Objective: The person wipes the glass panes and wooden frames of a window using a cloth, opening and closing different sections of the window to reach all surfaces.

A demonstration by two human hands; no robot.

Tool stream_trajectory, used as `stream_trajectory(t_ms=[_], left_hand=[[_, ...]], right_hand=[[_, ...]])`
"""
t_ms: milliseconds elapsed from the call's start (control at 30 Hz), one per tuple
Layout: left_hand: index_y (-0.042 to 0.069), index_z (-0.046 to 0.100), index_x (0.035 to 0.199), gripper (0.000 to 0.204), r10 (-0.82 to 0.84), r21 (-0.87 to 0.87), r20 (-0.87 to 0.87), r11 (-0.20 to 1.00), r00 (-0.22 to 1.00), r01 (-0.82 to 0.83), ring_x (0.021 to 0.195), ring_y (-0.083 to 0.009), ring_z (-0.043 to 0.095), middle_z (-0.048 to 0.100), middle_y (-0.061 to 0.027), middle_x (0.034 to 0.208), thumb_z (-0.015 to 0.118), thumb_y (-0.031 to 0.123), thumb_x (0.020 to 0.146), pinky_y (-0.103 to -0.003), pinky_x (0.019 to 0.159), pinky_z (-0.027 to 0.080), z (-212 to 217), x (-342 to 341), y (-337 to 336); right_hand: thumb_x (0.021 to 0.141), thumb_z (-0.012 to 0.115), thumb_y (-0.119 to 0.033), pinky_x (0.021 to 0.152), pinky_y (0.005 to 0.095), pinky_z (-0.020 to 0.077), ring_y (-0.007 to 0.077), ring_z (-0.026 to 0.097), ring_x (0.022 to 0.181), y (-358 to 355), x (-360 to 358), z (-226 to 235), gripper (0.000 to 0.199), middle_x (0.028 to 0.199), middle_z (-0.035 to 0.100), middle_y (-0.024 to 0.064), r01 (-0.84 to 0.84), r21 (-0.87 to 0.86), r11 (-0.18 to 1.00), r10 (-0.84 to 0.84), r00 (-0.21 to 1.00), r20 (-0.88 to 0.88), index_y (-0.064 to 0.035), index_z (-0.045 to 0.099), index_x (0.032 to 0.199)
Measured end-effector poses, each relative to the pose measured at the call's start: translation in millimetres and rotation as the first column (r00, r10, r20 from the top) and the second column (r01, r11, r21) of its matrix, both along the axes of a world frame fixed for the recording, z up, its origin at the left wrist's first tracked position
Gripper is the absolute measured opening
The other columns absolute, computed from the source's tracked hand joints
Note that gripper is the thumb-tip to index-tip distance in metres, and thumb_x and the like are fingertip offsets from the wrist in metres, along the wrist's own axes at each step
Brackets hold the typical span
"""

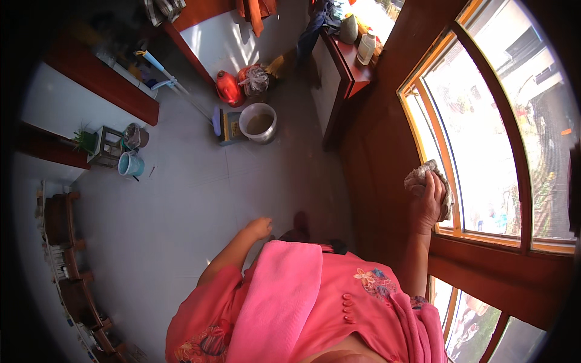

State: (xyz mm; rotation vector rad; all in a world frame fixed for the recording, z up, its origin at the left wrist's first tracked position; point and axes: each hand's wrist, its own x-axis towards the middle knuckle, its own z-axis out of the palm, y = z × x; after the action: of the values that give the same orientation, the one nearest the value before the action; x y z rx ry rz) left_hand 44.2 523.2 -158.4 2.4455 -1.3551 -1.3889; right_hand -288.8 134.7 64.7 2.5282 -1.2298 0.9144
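Observation:
My right hand [428,199] is closed on a crumpled grey-brown cleaning rag [431,169], at the edge of the brown wooden door's glazed part. The rag lies against the wooden frame [440,136] beside the bright glass pane [478,145]. Lower and toward the middle, my left hand [260,228] hangs in front of my body with its fingers curled in, and nothing shows in it. A pink towel [281,296] is draped over my clothing.
A white bucket [258,123] of murky water stands on the grey floor beside a dustpan [231,128] and red jug [229,89]. At left are a light blue pail [131,163] and potted plant [86,141]. A red-topped cabinet [354,66] holds bottles; wooden shelves [72,242] line the left wall.

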Motion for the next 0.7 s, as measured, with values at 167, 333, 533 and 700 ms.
stream_trajectory(t_ms=[167,333,533,700], left_hand=[[0.006,0.057,0.14,0.048,0.082,-0.115,-0.06,0.989,0.995,-0.088,0.127,-0.0353,0.058,0.062,-0.022,0.135,0.059,0.027,0.097,-0.044,0.106,0.047,23.8,57.2,-37.1],[0.007,0.046,0.15,0.062,0.156,-0.469,-0.538,0.761,0.828,-0.448,0.138,-0.0301,0.05,0.051,-0.0185,0.148,0.067,0.032,0.097,-0.042,0.113,0.041,123.4,64.9,-148.3],[0.004,0.018,0.161,0.097,-0.195,-0.726,-0.669,0.381,0.717,-0.573,0.149,-0.0293,0.033,0.026,-0.0153,0.163,0.077,0.039,0.091,-0.045,0.121,0.029,252.5,56.0,-249.3],[0.003,0.018,0.161,0.103,-0.262,-0.782,-0.612,0.338,0.746,-0.523,0.149,-0.0285,0.031,0.027,-0.0161,0.162,0.08,0.04,0.087,-0.042,0.121,0.028,262.2,70.0,-298.6]], right_hand=[[0.088,0.061,0.004,0.093,0.0323,0.0518,0.0219,0.065,0.107,-18.9,82.0,0.7,0.049,0.12,0.065,0.0103,-0.456,0.509,0.73,-0.127,0.641,0.757,-0.003,0.053,0.136],[0.088,0.063,0.004,0.091,0.0331,0.0545,0.0206,0.066,0.104,12.6,179.5,45.9,0.046,0.119,0.064,0.0117,-0.901,0.404,0.156,-0.401,0.316,0.86,-0.0011,0.049,0.132],[0.086,0.061,0.006,0.095,0.0358,0.0539,0.0205,0.063,0.109,15.9,248.4,47.5,0.048,0.121,0.062,0.0106,-0.93,0.366,-0.008,-0.498,0.321,0.805,-0.0009,0.048,0.132],[0.091,0.063,0.003,0.091,0.0321,0.0536,0.0176,0.062,0.105,-11.8,294.4,64.0,0.041,0.117,0.061,0.0098,-0.897,0.424,0.126,-0.422,0.338,0.841,-0.0021,0.047,0.128]])
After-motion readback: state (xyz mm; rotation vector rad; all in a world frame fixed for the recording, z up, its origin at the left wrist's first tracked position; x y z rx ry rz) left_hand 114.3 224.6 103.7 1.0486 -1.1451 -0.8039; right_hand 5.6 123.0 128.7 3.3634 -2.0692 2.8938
